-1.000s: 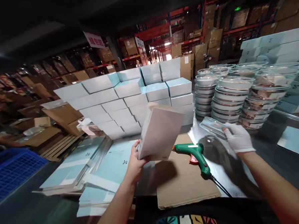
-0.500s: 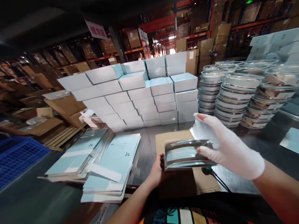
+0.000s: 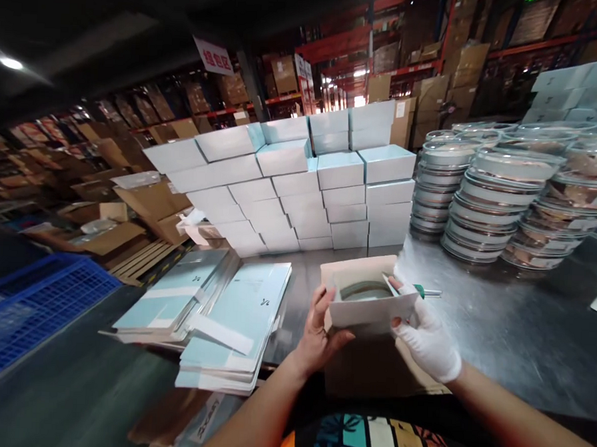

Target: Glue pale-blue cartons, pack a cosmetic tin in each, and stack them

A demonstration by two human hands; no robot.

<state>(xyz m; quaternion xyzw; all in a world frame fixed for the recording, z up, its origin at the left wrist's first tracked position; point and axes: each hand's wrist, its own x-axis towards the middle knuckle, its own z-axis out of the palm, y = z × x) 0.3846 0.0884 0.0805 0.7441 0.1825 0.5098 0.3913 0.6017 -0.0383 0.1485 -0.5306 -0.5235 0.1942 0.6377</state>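
Hands hold a small white box (image 3: 369, 300) just above the near edge of the metal table (image 3: 514, 315). The bare left hand (image 3: 320, 328) grips the box's left side, fingers curled around it. The gloved right hand (image 3: 425, 333) grips the right side, with the thumb on the top rim. A round clear container (image 3: 365, 292) already sits inside the box, so that part looks done. The box is not shut yet; its top is open and faces up and a little toward the person. Its long side runs left to right. A brown cardboard sheet (image 3: 371, 371) lies under the hands. Something green (image 3: 422, 291) pokes out just behind the box; it may be a glue gun, but most of it is hidden. To the left lie flat blue sheets (image 3: 238, 314) in piles. Farther back stands a wall of closed blue boxes (image 3: 300, 183). To the far right stand stacks of round containers (image 3: 500, 201).
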